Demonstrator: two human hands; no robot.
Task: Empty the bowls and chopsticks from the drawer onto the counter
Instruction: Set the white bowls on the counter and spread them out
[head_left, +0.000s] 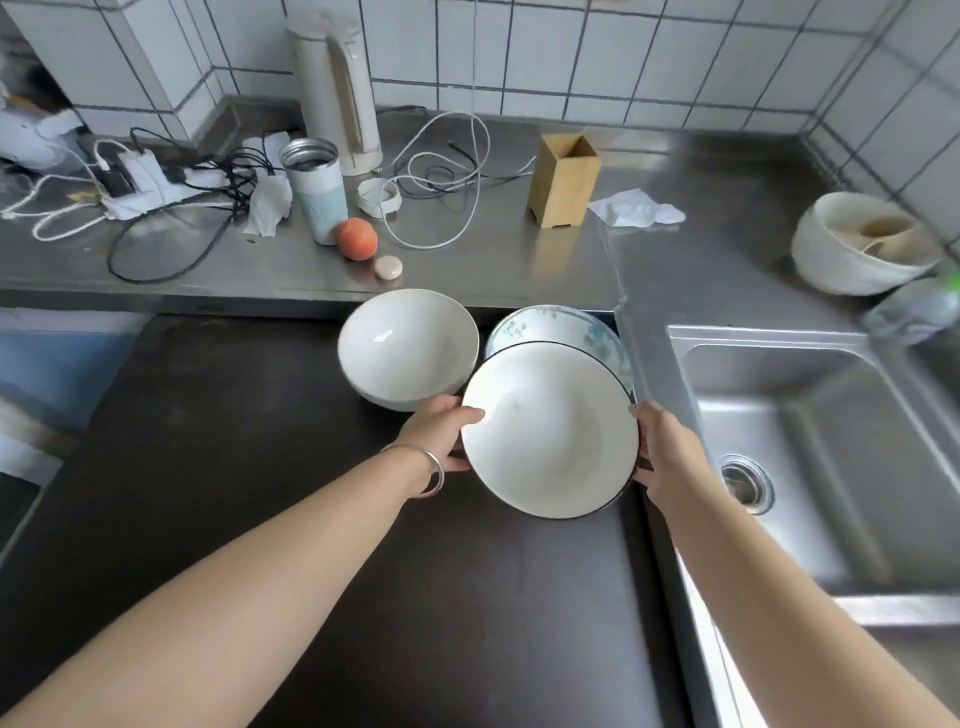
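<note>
Bowls sit in the open drawer (260, 467) in front of me. I hold one of them, a white bowl with a thin dark rim (549, 431), and it tips toward me so I can see inside. It has nothing in it. My left hand (441, 434) grips its left edge, with the thumb on the rim and the other fingers under it. My right hand (667, 454) grips the right edge, fingers curled around the side. A silver bangle (421, 467) is on my left wrist.

Just behind this bowl is a bowl with blue-green marks (561, 327), partly hidden by the one I hold. I cannot tell if the two touch. To the left of it is a plain white bowl (408, 353), tilted, with nothing in it. The rest of the dark drawer floor is bare.

The steel bench (519, 260) runs behind the drawer. On it stands a wooden box (563, 179) with an open top, and I cannot see what is inside. A metal cup (314, 189) stands open near a peach (357, 239). A tall white jug (337, 83) stands behind the cup. A white pot (862, 244) on the far right holds pale pieces that I cannot name. The sink (810, 441) is on my right, with only its drain showing.
</note>
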